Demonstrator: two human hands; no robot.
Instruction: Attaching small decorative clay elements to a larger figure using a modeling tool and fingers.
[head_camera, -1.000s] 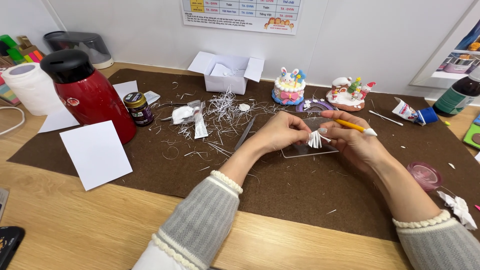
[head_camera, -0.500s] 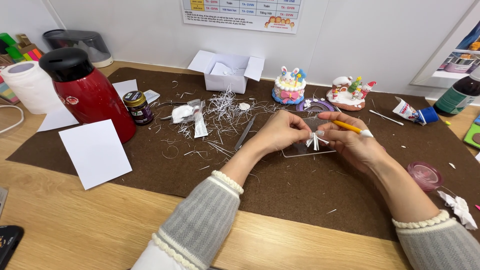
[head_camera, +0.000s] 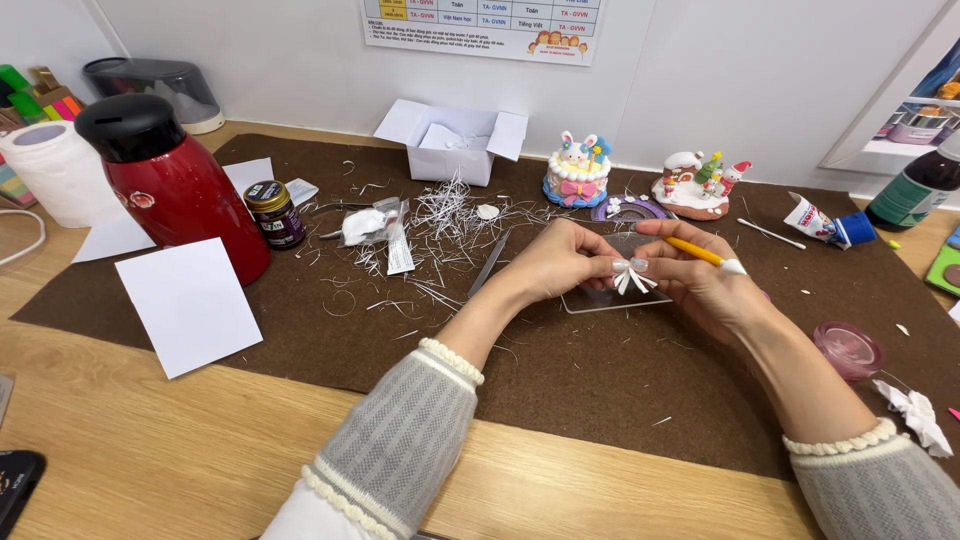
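Change since 1 second ago: your hands have lowered slightly toward the mat and drawn the small white bow (head_camera: 631, 275) closer to the clear plate (head_camera: 615, 297); everything else on the mat lies as it did.

Item 1, left hand (head_camera: 560, 262): fingers curled in, thumb and forefinger pinched shut on the left side of the small white bow. Grip looks light, at the fingertips only.

Item 2, right hand (head_camera: 705, 285): fingertips closed on the right side of the same bow. A yellow tool with a white tip (head_camera: 703, 254) rests clamped across this hand, its tip pointing right, away from the bow.

Item 3, small white bow: held between both hands, just above the near edge of the clear plate on the brown felt mat (head_camera: 560, 370). Whether it touches the plate cannot be told.

Step in hand, as judged: shaping or adjusting the bow's loops and tails by finger. The next move calls for a soft pinch and small motions, since so thin a piece would likely deform or tear under pressure.

Surroundings: bunny cake figure (head_camera: 577, 172) and snowy house figure (head_camera: 698, 184) beyond your hands, white shreds (head_camera: 440, 205) to the left, red flask (head_camera: 170, 185) well apart at far left.
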